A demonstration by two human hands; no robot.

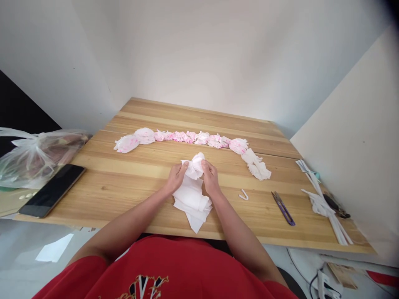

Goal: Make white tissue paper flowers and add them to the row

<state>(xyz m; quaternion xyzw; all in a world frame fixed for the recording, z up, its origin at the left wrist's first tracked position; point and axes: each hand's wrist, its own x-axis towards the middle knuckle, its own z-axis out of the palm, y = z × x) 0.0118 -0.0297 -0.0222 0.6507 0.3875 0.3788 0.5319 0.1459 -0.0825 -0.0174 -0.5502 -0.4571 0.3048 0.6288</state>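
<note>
My left hand (176, 177) and my right hand (210, 177) are both closed on a bunched white tissue paper (193, 187) at the middle of the wooden table (124, 187). The tissue's upper end is gathered between my fingers, and its folded lower end lies flat toward the table's near edge. Beyond my hands a row of crumpled white and pink tissue flowers (187, 138) curves across the table.
A black phone (51, 190) lies at the left edge beside a clear plastic bag (34, 155). A small white curved strip (243, 195), purple snips (283, 207) and a bundle of white strips (321, 203) lie to the right. White walls close in behind and on the right.
</note>
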